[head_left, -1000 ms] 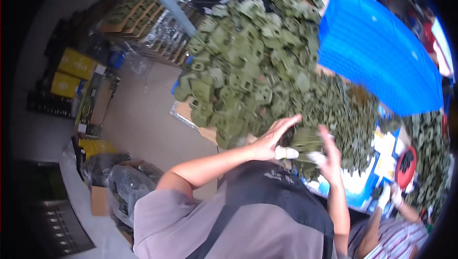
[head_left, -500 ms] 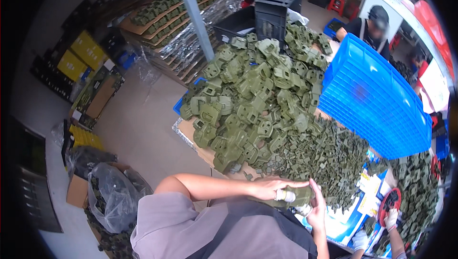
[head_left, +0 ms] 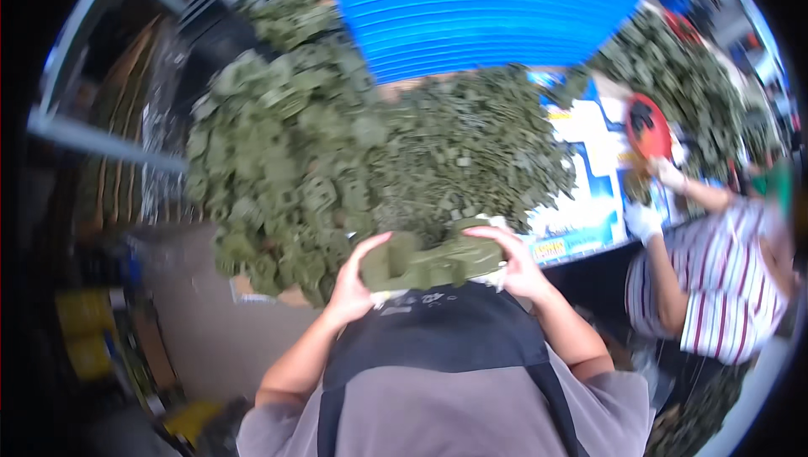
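Head view: olive-green moulded part (head_left: 425, 268) held at lower centre of frame, along top edge of dark apron (head_left: 438, 335); left end pinched by left hand (head_left: 348, 291), right end pinched by right hand (head_left: 523, 272), fingers of both curled round it; left of centre filled by heap of larger green parts (head_left: 286, 162), centre by heap of smaller green pieces (head_left: 471, 137); top taken up by blue crate (head_left: 480, 15); at right, co-worker's gloved hands (head_left: 644, 220) seen just below red dish (head_left: 661, 141); white-and-blue printed surface (head_left: 581, 204) seen left of them
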`<action>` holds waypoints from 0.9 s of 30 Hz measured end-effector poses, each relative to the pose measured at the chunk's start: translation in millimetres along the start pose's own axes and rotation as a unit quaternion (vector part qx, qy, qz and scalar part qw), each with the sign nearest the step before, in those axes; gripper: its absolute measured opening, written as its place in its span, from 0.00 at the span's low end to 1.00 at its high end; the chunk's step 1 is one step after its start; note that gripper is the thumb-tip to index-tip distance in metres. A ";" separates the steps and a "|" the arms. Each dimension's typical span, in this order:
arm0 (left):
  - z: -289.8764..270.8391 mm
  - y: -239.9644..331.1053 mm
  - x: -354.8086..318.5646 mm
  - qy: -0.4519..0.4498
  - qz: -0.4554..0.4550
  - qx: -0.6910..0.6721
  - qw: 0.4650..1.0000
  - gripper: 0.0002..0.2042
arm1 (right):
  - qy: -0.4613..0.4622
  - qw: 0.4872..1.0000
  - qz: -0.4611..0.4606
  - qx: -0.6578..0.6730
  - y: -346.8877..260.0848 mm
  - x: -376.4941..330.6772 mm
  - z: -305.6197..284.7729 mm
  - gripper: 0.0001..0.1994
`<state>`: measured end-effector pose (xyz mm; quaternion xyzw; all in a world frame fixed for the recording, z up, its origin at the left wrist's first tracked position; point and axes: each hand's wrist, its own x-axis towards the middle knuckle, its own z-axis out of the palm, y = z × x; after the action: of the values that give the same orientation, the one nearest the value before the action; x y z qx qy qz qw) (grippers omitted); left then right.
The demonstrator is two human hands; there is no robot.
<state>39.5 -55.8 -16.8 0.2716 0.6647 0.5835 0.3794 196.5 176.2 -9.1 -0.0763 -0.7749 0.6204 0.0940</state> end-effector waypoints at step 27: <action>-192.9 41.5 376.5 0.368 0.234 0.518 0.736 0.23 | 0.477 0.868 0.139 0.003 271.6 42.2 -245.1 0.31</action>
<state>-334.8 144.2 -40.7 0.3371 0.8674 0.2736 -0.2431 214.9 477.6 -219.9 -0.4691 -0.6153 0.5177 0.3651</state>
